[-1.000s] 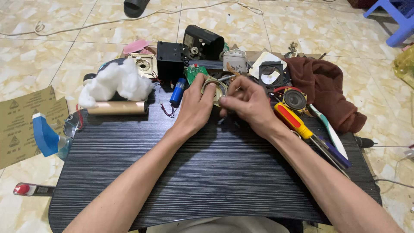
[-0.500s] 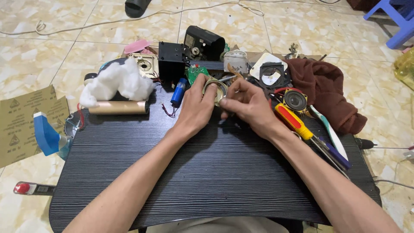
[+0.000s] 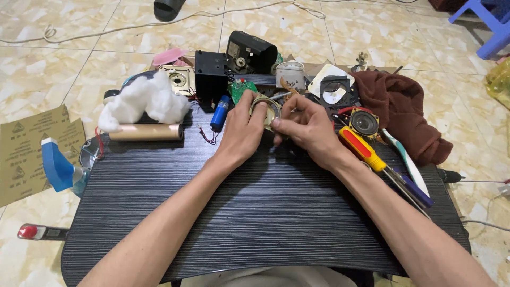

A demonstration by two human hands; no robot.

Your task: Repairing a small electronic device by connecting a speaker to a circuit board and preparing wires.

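Head view: hands (image 3: 276,127) gripping round speaker (image 3: 265,110).

Both hands, left hand (image 3: 241,133) and right hand (image 3: 305,130), held a round speaker (image 3: 267,109) at the far side of the table (image 3: 265,212), near a screwdriver (image 3: 366,151).

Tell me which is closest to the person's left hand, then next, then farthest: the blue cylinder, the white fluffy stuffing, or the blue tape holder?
From the left hand, in the head view:
1. Blue cylinder, just to the hand's left, near the table's far edge.
2. White fluffy stuffing, further left, above the cardboard tube.
3. Blue tape holder, farthest, at the table's left edge.
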